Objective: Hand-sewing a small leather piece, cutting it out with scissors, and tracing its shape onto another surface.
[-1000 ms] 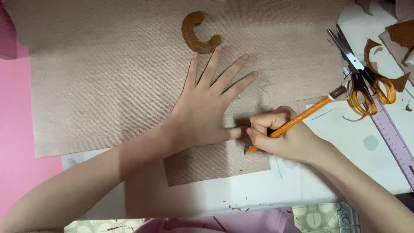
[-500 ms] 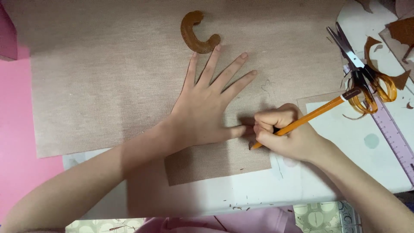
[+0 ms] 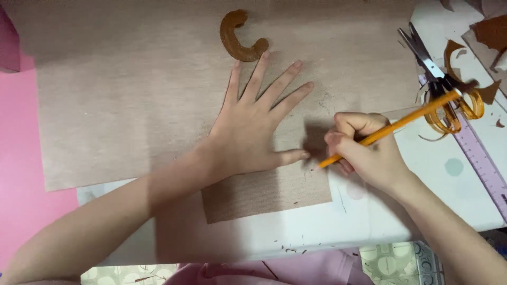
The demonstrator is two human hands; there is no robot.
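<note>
a thin beige sheet (image 3: 132, 105) (light, floppy, judged prone to sliding) is being pinned flat on the white table (image 3: 369, 221) by the left hand (image 3: 253, 132), fingers splayed; the pencil (image 3: 391, 129) is being pinched in the right hand (image 3: 364, 148), fingers curled tight, its tip at the sheet's edge.

You have no packages, labels, signs or screens anywhere in your view, from corner to corner.

Orange pencil (image 3: 391, 129) — slanted, tip down on beige fabric sheet (image 3: 132, 105), sheet flat, spread wide across table
</note>
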